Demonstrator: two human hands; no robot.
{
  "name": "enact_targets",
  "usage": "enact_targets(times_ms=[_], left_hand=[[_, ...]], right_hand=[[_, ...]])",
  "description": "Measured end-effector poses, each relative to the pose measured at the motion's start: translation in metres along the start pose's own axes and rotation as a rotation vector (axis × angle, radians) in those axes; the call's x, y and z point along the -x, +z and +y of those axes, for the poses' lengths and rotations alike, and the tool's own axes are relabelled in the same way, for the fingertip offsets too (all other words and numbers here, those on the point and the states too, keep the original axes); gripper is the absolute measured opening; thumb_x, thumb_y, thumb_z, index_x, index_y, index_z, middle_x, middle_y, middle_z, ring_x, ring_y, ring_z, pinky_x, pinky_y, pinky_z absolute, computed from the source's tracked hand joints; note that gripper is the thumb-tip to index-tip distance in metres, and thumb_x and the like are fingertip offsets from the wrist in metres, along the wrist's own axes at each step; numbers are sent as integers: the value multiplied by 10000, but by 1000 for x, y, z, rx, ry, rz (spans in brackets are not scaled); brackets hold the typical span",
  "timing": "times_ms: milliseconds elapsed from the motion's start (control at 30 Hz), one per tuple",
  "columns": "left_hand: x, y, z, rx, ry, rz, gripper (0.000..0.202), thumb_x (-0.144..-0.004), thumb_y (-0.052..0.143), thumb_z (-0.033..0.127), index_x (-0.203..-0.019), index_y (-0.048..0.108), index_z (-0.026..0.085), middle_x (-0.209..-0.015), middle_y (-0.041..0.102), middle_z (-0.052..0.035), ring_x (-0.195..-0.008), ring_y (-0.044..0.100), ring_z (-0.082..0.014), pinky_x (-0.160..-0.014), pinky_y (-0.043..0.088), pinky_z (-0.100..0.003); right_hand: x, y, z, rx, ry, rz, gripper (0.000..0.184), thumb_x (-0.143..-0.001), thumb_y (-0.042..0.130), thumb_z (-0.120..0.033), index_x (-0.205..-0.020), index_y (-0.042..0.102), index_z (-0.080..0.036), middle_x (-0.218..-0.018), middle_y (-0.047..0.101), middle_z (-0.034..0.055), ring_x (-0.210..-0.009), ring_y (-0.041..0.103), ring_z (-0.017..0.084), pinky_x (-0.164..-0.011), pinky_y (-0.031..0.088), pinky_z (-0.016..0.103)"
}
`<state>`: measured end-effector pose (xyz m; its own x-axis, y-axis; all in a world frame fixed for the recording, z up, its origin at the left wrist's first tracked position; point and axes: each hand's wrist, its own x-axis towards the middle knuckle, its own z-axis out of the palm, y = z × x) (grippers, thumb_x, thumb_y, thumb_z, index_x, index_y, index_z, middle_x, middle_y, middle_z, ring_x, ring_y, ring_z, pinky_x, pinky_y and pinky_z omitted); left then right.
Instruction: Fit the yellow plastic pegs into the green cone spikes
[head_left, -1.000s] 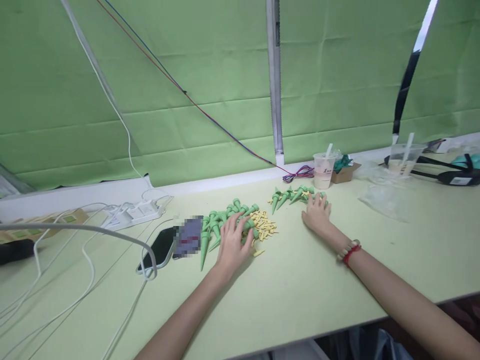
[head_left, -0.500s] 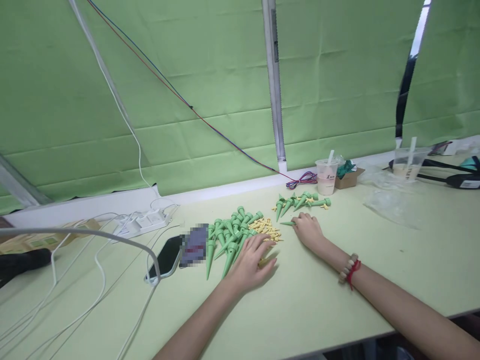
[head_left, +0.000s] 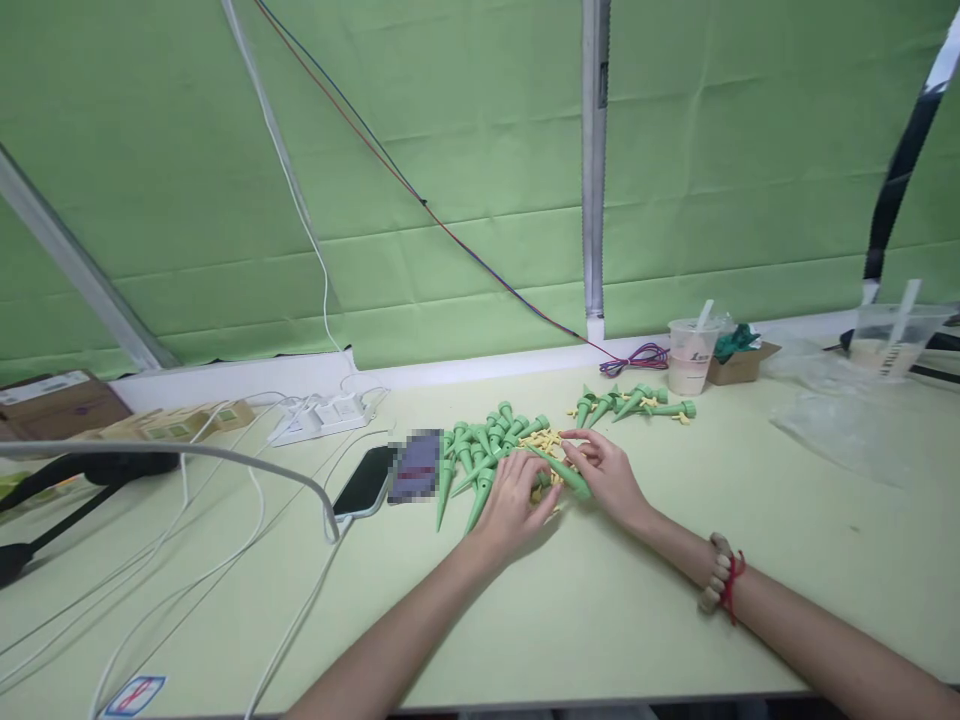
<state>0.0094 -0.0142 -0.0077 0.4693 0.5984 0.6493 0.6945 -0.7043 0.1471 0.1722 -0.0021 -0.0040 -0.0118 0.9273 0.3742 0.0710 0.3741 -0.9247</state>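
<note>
Centrally, green spike (head_left: 571, 480) between the hands (head_left: 514, 497), yellow pieces (head_left: 541, 439) alongside.

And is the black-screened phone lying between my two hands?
No, the black-screened phone lies to the left of both the left hand and the right hand, with green spikes in between.

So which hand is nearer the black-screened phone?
Left. The left hand is right of the phone, at the pile of green spikes; the right hand is farther right, holding a green spike.
</note>
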Motion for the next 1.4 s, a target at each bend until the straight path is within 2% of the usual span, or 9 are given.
enact_targets(times_ms=[100, 167, 300, 400, 667, 833, 967, 1133, 1400], left_hand=[[1, 1, -1, -59, 47, 137, 249, -825, 481, 288, -1054, 506, 192, -1009, 493, -89, -960, 456, -192, -817, 367, -336], [1, 0, 0, -106, 52, 157, 329, -809, 512, 335, -1119, 510, 228, -1105, 450, -105, -1048, 420, -222, -868, 342, -367], [-1, -4, 2, -132, 54, 49, 419, -756, 548, 475, -1131, 538, 286, -1272, 398, -91, -1171, 338, -280, -920, 284, -411], [-2, -4, -1, -143, 51, 4, 439, -749, 539, 513, -1118, 553, 275, -1254, 466, -79, -1167, 364, -273, -925, 269, -407], [-3, -4, -3, -152, 75, 47, 356, -771, 549, 453, -1070, 582, 261, -1079, 582, -48, -1062, 443, -225, -868, 279, -357], [-3, -2, 0, -160, 69, 115, 210, -799, 547, 356, -959, 600, 232, -977, 587, -38, -990, 463, -202, -827, 284, -332], [-1, 0, -1, -151, 98, 123, 104, -819, 528, 240, -902, 576, 201, -911, 589, -27, -913, 485, -169, -777, 294, -297], [0, -1, -1, -109, 102, 114, 73, -813, 534, 254, -841, 554, 189, -846, 584, -12, -853, 494, -155, -765, 296, -293], [-3, -4, -2, -74, 32, 91, 144, -878, 387, 235, -904, 509, 163, -836, 584, -31, -802, 488, -159, -732, 325, -294]], right_hand=[[3, 9, 1, -139, 175, -8, 434, -727, 551, -531, -961, 592, -167, -620, 634, 13, -430, 531, 131, -356, 392, 225], [4, 12, 2, -178, 267, -25, 439, -701, 582, -533, -930, 613, -160, -586, 619, 2, -387, 500, 109, -308, 348, 200], [4, 11, 3, -266, 409, -69, 419, -703, 611, -497, -951, 628, -159, -530, 611, -1, -409, 531, 105, -306, 322, 164], [3, 9, 4, -339, 467, -98, 398, -725, 600, -480, -952, 630, -154, -527, 624, 13, -427, 536, 100, -316, 294, 151], [3, 9, 4, -408, 503, -80, 350, -702, 630, -463, -873, 648, -159, -503, 583, -7, -430, 507, 98, -330, 205, 167], [2, 8, 1, -522, 597, -35, 329, -678, 653, -454, -860, 636, -180, -598, 608, -16, -509, 566, 117, -438, 364, 204], [1, 9, 1, -577, 573, -63, 325, -664, 665, -460, -819, 632, -177, -617, 597, -22, -540, 559, 118, -508, 401, 225], [1, 11, 0, -597, 551, -50, 298, -611, 717, -418, -736, 634, -161, -484, 476, -72, -467, 458, 78, -495, 369, 207], [1, 11, 9, -491, 497, -141, 358, -613, 675, -505, -690, 583, -167, -517, 523, -48, -436, 433, 65, -411, 281, 185]])
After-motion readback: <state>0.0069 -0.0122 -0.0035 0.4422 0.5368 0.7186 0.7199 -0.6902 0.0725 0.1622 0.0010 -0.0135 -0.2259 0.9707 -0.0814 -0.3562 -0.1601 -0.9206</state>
